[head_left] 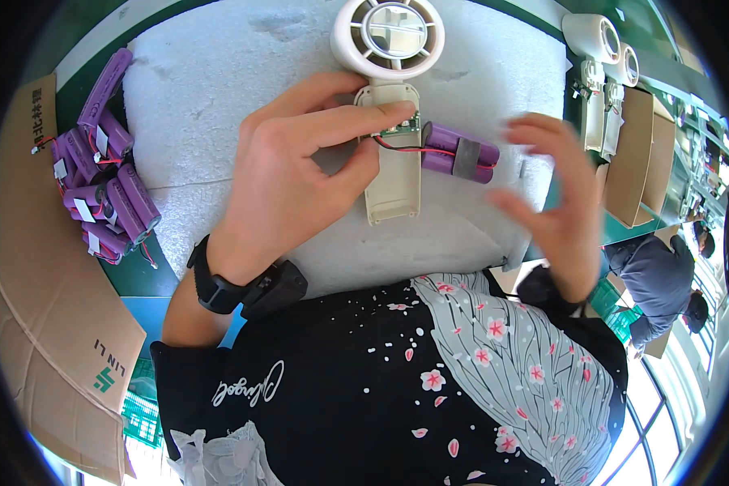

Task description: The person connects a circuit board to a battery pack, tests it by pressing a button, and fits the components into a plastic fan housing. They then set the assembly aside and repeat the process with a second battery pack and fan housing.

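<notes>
Lying well left of the left grip (296,154), purple battery packs (105,162) with trailing leads are heaped on the green table (142,279). The left grip reaches up from the lower left, back of the hand upward: its index finger stretches over a circuit board (411,125), its thumb sits lower at the shell's edge, and the gap between them is partly open. Whether its tucked fingers hold anything, I cannot tell. Beneath it and just to its right, a white fan (393,190) lies with its handle shell uncovered. The work looks partway along: the board is in the shell and red and black wires (409,149) seem joined to it, but the wired pack (462,155) lies outside, between the two grips, not yet seated, and no cover is on. Right of that pack and apart from it, the right grip (563,190), blurred, rises from the lower right, thumb and fingers spread wide, apparently empty. Above and beyond it lie more white fans (591,39).
</notes>
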The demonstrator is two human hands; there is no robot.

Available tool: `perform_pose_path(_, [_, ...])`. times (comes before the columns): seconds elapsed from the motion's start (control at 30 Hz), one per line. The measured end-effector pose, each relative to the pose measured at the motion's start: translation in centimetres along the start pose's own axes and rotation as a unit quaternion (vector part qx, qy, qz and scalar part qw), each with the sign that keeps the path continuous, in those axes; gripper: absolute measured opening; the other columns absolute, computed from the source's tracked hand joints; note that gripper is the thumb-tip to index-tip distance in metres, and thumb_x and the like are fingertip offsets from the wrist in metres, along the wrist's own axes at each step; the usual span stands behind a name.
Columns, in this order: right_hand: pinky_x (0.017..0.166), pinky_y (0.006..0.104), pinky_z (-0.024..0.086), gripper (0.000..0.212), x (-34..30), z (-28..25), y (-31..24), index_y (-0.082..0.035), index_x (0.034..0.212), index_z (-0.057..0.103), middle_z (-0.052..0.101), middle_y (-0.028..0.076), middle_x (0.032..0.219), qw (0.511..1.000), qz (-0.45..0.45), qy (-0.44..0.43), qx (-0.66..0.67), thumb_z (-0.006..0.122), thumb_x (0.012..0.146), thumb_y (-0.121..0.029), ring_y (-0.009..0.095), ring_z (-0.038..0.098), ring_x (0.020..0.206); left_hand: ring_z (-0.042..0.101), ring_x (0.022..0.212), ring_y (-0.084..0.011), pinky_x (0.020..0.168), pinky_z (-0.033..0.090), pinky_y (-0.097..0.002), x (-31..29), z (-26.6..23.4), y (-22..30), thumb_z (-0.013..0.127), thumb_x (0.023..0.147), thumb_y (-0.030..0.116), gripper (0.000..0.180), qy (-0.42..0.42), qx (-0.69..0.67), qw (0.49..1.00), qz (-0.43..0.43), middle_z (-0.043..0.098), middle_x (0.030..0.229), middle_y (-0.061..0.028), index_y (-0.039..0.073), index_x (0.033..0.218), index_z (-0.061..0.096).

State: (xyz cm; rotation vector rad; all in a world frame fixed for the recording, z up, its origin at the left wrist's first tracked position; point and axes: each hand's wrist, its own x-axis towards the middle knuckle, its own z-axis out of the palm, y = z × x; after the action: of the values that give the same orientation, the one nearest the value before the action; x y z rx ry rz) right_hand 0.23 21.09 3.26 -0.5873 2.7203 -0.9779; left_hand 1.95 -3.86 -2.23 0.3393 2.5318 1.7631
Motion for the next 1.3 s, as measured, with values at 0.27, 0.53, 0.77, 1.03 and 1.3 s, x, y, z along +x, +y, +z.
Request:
perform_pose_path(0.27, [0.066,0.0273,0.050,0.052,1.7,-0.6,-0.1,0.002,0.117,0.056,0.059,0.013,0.115,0.975,-0.029,-0.205,0.079,0.077,0.070,-0.005,0.017,0.064,0.089,0.065,0.085,-0.0165,0.070,0.052,-0.0243,0.8,-0.2,0.6,0.060,0.071,-0.013,0.041,-0.025,0.017,0.999,0.030,0.065,0.103,-0.0106,0.005,0.106,0.072])
perform_pose_path(0.53, [0.071,0.0321,0.056,0.066,0.6,-0.3,-1.9,0.000,0.137,0.035,0.055,0.020,0.117,0.761,0.246,-0.286,0.528,0.069,0.080,-0.002,0.027,0.068,0.086,0.065,0.083,-0.0184,0.070,0.052,-0.0248,0.8,-0.3,0.6,0.067,0.068,-0.009,0.042,-0.025,0.041,0.998,0.050,0.065,0.102,-0.0105,0.008,0.106,0.072])
perform_pose_path(0.77, [0.078,0.0365,0.056,0.083,-0.7,0.4,-1.0,-0.001,0.138,0.032,0.050,0.021,0.124,0.735,0.153,-0.293,0.592,0.078,0.069,0.002,0.031,0.066,0.096,0.066,0.078,-0.0195,0.067,0.054,-0.0271,0.8,-0.2,0.9,0.076,0.065,-0.003,0.044,-0.025,0.071,0.996,0.057,0.065,0.106,-0.0123,0.009,0.107,0.072])
perform_pose_path(1.03, [0.086,0.0329,0.049,0.086,0.4,0.6,-0.3,-0.001,0.130,0.045,0.051,0.016,0.125,0.869,0.083,-0.232,0.428,0.089,0.057,-0.007,0.025,0.060,0.102,0.067,0.077,-0.0219,0.065,0.054,-0.0273,0.7,-0.2,1.1,0.079,0.067,0.002,0.041,-0.023,0.096,0.992,0.076,0.066,0.108,-0.0136,0.010,0.107,0.072])
perform_pose_path(1.3, [0.081,0.0330,0.050,0.071,0.9,1.5,-1.9,-0.004,0.123,0.055,0.057,0.012,0.120,0.967,-0.055,-0.181,0.169,0.085,0.058,-0.011,0.025,0.061,0.098,0.069,0.083,-0.0234,0.067,0.055,-0.0302,1.0,-0.8,1.1,0.075,0.072,0.001,0.038,-0.058,0.094,0.991,0.071,0.065,0.113,-0.0170,0.009,0.109,0.071])
